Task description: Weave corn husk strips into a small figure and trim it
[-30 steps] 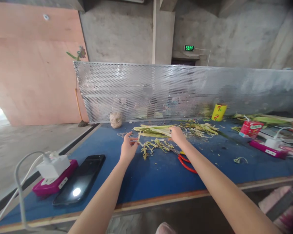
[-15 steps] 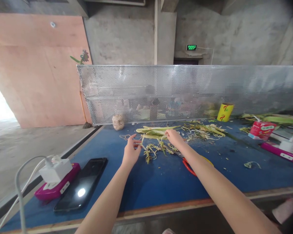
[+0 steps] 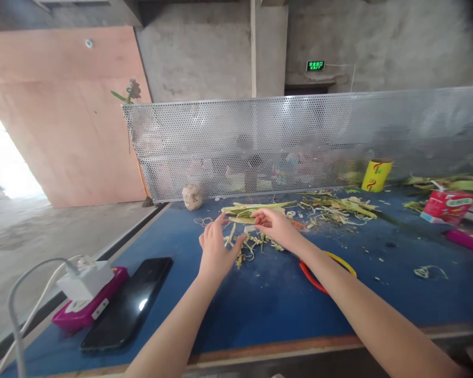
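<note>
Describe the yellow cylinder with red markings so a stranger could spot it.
Find the long perforated silver metal screen behind the flat blue tabletop. Near its base, beyond the loose pale-green plant scraps, is the yellow cylinder: round-sided, unlike the boxy red carton.

There are two hands (image 3: 216, 252) (image 3: 279, 229), one phone (image 3: 128, 304), one carton (image 3: 447, 206), one yellow roll (image 3: 376, 176) and two power strips (image 3: 79, 317) (image 3: 467, 240).

Above the perf. metal screen (image 3: 205, 131), further back, a lit sign (image 3: 315, 65) shows green letters on dark bkgd: Chin. chars "安全出口" and, under them, "EXIT". In front of the screen's right part, the red carton (image 3: 447, 206) has a label w/ lettering too blurred to read. The yellow roll (image 3: 377, 176), just before the same screen, carries red marks, also not legible.
</note>
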The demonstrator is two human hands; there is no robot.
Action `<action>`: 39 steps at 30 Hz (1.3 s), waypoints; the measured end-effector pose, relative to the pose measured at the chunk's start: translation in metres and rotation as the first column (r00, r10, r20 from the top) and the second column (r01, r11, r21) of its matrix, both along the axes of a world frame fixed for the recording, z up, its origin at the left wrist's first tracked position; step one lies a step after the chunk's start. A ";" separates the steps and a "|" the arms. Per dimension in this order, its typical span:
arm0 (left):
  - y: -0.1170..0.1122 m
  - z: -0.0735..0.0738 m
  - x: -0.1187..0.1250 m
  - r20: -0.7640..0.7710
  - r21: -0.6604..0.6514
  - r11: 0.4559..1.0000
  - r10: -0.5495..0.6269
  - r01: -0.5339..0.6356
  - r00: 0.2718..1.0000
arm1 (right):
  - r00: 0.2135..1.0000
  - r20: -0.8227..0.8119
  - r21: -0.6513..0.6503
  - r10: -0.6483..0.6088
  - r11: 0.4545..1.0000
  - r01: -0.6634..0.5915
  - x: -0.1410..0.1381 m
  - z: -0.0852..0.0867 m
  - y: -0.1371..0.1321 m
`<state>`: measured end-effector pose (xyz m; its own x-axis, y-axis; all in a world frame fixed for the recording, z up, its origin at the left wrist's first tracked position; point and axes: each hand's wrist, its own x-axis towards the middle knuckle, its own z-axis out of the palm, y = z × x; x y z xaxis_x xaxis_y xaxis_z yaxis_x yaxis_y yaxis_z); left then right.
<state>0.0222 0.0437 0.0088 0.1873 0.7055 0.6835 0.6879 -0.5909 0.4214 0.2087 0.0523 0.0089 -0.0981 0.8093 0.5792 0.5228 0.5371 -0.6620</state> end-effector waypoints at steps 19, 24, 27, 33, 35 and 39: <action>0.001 0.018 -0.001 0.638 -0.286 0.880 -0.119 0.378 0.761 | 0.999 0.043 -0.070 -0.010 0.997 0.013 0.003 0.007 -0.016; 0.003 0.018 -0.004 0.566 -0.391 0.859 -0.059 0.331 0.822 | 0.980 -0.199 -0.084 0.019 0.996 -0.037 0.005 0.005 -0.011; 0.006 0.013 -0.005 0.403 -0.362 0.897 -0.094 0.252 0.911 | 0.963 -0.268 -0.075 -0.013 0.997 -0.007 0.006 0.005 -0.008; -0.002 0.012 0.004 -0.215 -0.161 0.951 -0.295 0.264 0.931 | 0.978 -0.204 -0.029 0.034 0.999 -0.041 0.001 0.004 -0.011; -0.007 0.014 0.006 -0.292 -0.177 0.933 -0.352 0.312 0.889 | 0.982 -0.185 -0.002 -0.031 1.000 0.031 0.003 0.004 -0.010; -0.010 0.017 0.004 -0.260 -0.235 0.926 -0.352 0.295 0.899 | 0.969 -0.188 0.036 -0.160 0.985 0.170 0.012 0.004 -0.006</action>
<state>0.0262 0.0333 0.0260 0.5977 0.6795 0.4256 0.5805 -0.7329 0.3549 0.2208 0.0465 0.0127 0.1462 0.7740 0.6161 0.4790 0.4895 -0.7287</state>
